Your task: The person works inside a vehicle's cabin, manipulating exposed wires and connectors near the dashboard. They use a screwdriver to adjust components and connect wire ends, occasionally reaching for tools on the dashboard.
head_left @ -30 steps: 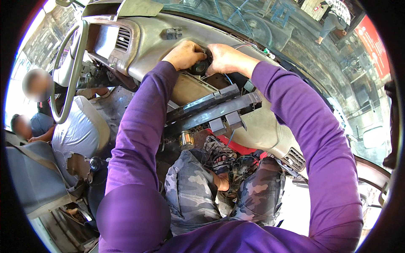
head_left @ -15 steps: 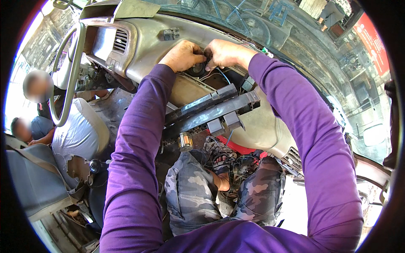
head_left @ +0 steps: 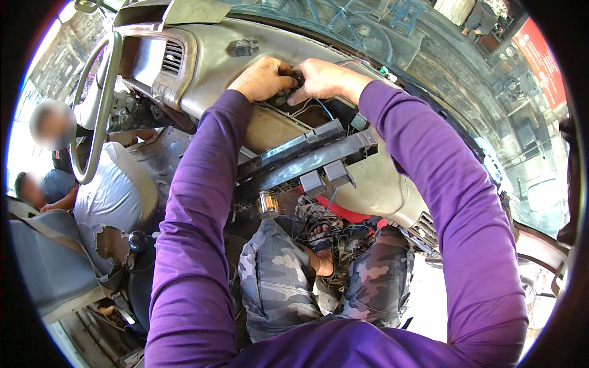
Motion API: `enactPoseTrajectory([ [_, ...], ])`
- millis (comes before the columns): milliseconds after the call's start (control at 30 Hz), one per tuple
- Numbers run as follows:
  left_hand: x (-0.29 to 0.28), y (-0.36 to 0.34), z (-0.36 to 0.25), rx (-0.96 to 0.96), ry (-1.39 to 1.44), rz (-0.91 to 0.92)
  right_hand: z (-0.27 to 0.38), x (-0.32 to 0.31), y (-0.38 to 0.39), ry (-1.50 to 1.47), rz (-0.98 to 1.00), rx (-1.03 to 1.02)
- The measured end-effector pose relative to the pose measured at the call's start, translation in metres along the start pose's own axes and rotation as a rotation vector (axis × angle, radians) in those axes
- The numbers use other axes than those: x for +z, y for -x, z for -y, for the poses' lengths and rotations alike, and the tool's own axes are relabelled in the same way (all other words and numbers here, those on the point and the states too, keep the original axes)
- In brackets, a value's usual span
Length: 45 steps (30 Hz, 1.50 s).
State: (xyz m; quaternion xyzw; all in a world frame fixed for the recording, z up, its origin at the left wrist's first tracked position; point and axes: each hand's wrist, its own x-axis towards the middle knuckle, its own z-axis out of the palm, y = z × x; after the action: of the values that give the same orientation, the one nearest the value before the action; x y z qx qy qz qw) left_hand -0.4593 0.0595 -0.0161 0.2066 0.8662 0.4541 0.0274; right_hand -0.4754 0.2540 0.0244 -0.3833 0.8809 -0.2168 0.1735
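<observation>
My left hand (head_left: 262,80) and my right hand (head_left: 328,80) meet over an opening in the beige dashboard (head_left: 218,73). Both have their fingers pinched together on a small dark part, mostly hidden between them. The right thumb points down beside the left fingertips. Thin wires, among them a blue wire (head_left: 324,109), run through the opening just below my right hand. Nearer to me, a long dark plastic duct-like piece (head_left: 307,162) lies across the dashboard's front, with a grey box-shaped part (head_left: 335,173) on it.
A steering wheel (head_left: 101,110) stands at the left, near two people. Below the dark piece is a gold-coloured can (head_left: 268,204) beside my camouflage trousers (head_left: 276,276). Tangled wires (head_left: 353,251) lie around my foot. A small grey switch-like block (head_left: 247,46) sits on the dashboard top, below the windshield.
My right fingers have shifted, and the thumb now reaches lower toward the left hand. The dark round part seen beneath my hands earlier is now mostly covered.
</observation>
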Motion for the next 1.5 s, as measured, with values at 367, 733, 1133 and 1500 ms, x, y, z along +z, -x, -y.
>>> enactPoseTrajectory([
  [367, 0.000, -0.001, 0.001, 0.003, -0.154, -0.056, -0.004, 0.010, -0.019, 0.266, -0.063, 0.191],
  [733, 0.008, -0.002, -0.014, -0.180, -0.504, -0.066, -0.001, 0.012, -0.013, 0.377, -0.056, 0.179],
  [1133, 0.000, 0.004, -0.017, -0.213, -0.310, -0.047, -0.015, -0.002, -0.018, 0.120, -0.016, 0.143],
  [1500, -0.003, -0.003, -0.004, -0.232, -0.185, -0.011, -0.032, 0.010, -0.021, 0.117, -0.243, -0.050],
])
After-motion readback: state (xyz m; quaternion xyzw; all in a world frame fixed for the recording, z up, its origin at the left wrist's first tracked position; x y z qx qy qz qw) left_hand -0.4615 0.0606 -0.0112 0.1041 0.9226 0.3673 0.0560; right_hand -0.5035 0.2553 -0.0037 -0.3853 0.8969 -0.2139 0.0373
